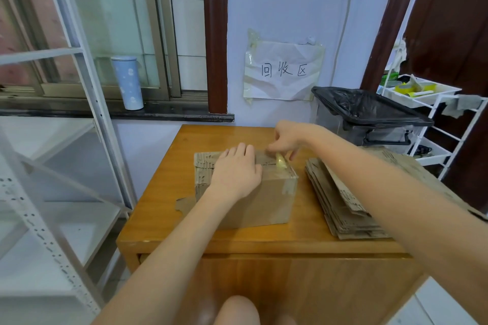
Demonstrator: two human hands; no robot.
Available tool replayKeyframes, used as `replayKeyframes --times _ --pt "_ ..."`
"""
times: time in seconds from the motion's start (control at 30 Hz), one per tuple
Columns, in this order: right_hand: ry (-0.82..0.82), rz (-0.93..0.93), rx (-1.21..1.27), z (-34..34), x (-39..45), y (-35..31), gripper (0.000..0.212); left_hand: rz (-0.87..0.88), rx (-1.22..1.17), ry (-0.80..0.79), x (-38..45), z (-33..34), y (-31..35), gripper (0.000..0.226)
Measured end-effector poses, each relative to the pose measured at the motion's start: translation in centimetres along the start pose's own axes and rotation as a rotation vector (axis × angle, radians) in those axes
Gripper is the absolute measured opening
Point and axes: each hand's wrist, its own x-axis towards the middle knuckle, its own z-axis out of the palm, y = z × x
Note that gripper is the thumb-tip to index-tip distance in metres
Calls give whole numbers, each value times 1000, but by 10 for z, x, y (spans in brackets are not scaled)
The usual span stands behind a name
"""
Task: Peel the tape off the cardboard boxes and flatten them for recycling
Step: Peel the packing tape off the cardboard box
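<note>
A closed brown cardboard box (266, 200) stands in the middle of the wooden table (290, 237). My left hand (237, 169) lies flat on the box's top, fingers straight, pressing it down. At the box's far right top edge, my right hand (286, 138) pinches a strip of clear yellowish tape (281, 162) that is lifted off the top seam. More tape still runs down the box's right corner. A torn scrap of cardboard (184, 204) lies by the box's left side.
A stack of flattened cardboard (343, 206) lies on the table's right side. Behind it stands a bin with a black liner (369, 111). A white trolley with tape rolls (420, 92) is at the right, white metal shelving (66, 140) at the left.
</note>
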Motion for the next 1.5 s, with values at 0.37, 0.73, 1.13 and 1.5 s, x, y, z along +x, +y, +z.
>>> replayKeyframes --times 0.37,0.73,1.13,1.5 --pt "-34 -17 -20 -8 0 11 30 40 -31 28 -3 0 -2 24" --pt "224 -35 -171 16 5 6 36 82 -14 42 -4 1 -5 20" --pt "240 46 666 30 -13 49 18 33 -29 50 -2 1 -7 13" --pt "258 208 1060 57 -39 69 16 12 -27 32 3 2 -7 14"
